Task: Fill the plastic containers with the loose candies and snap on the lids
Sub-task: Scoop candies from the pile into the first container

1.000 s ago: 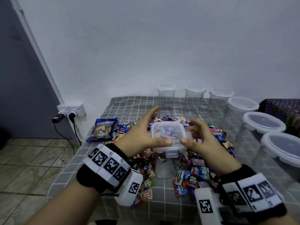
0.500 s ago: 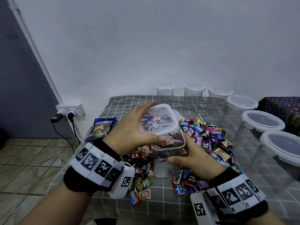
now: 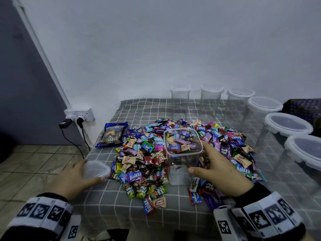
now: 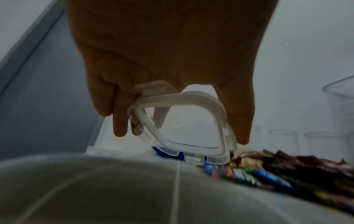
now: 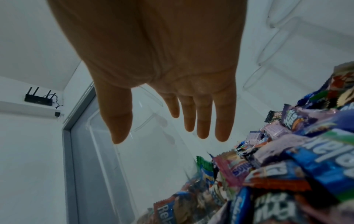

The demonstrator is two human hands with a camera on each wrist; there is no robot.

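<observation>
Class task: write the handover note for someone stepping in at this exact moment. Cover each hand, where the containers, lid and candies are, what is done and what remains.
Left hand: grips the square lid, low over the cloth at the table's left edge, left of the candy pile.
Right hand: open, fingers straight beside the open square container, which stands in the pile.
Done: lid off; the container looks empty, though candies showing through its clear walls make this uncertain.
Left: fill it, snap the lid on, then the lidded containers along the back and right.
</observation>
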